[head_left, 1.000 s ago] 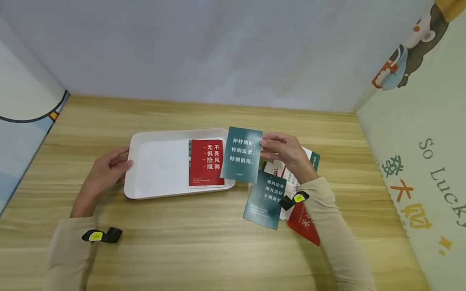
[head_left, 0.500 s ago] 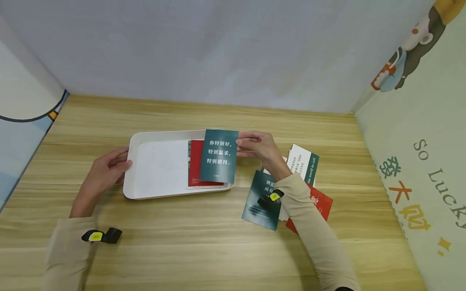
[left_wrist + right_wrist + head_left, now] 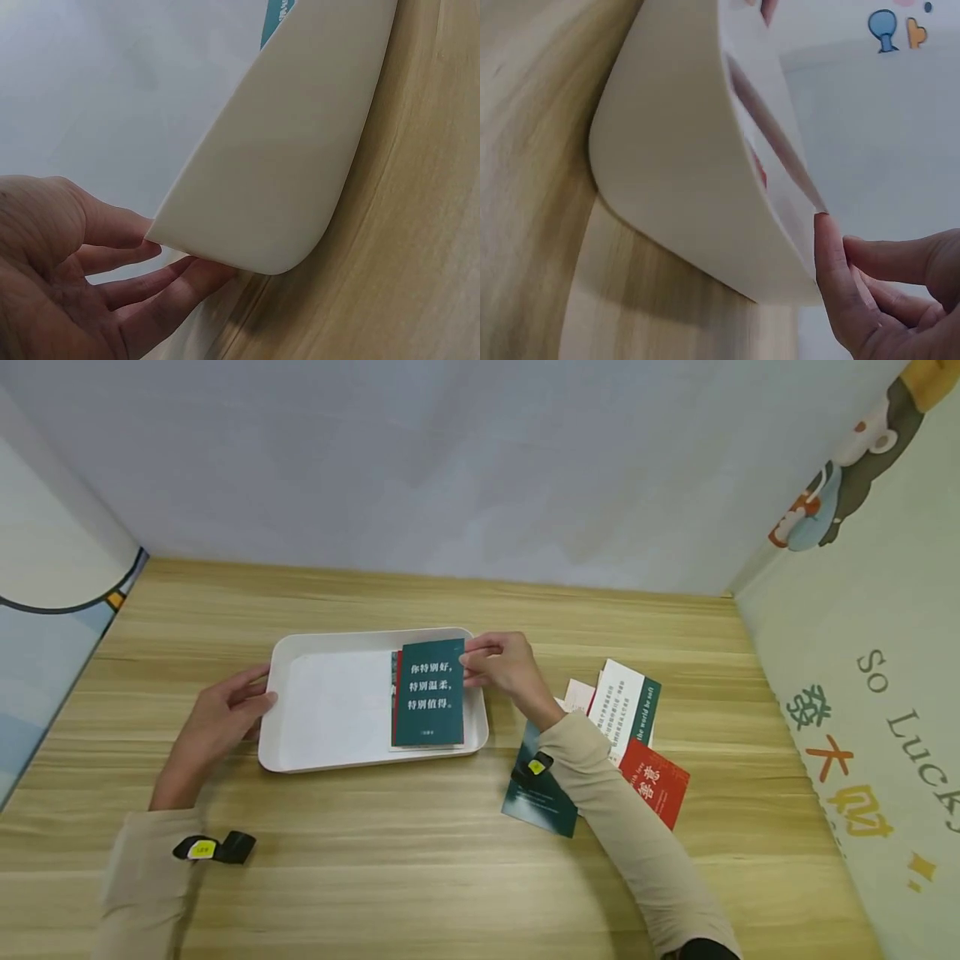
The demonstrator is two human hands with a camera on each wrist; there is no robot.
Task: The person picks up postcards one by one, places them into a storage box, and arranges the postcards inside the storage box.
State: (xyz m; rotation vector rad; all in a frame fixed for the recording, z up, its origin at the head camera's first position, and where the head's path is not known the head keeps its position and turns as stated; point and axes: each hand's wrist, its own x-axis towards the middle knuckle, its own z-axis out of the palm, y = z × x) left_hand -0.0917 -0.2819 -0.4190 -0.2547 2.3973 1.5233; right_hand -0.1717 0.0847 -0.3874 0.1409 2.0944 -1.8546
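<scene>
My right hand [image 3: 510,672] pinches the right edge of a dark green postcard [image 3: 427,727] with white lettering. This postcard lies over a red card, of which only a thin strip shows, at the right end of a white tray [image 3: 322,702]. In the right wrist view the postcard [image 3: 780,146] is seen nearly edge-on, slanting above the tray's inside, one end at my fingertips. At the tray's other end my left hand [image 3: 217,718] holds the rim. The left wrist view shows that thumb at the rim of the tray [image 3: 262,157] and fingers below it.
Right of the tray, loose cards overlap on the wooden table [image 3: 360,868]: a green card [image 3: 536,802] partly under my right forearm, a white card [image 3: 617,702] with a green band, and a red card [image 3: 658,781]. A pale curtain [image 3: 420,468] hangs behind.
My right hand has carried the green postcard leftward from beside the tray's right rim to over the red card inside, covering most of it. The left hand has stayed at the tray's left end.
</scene>
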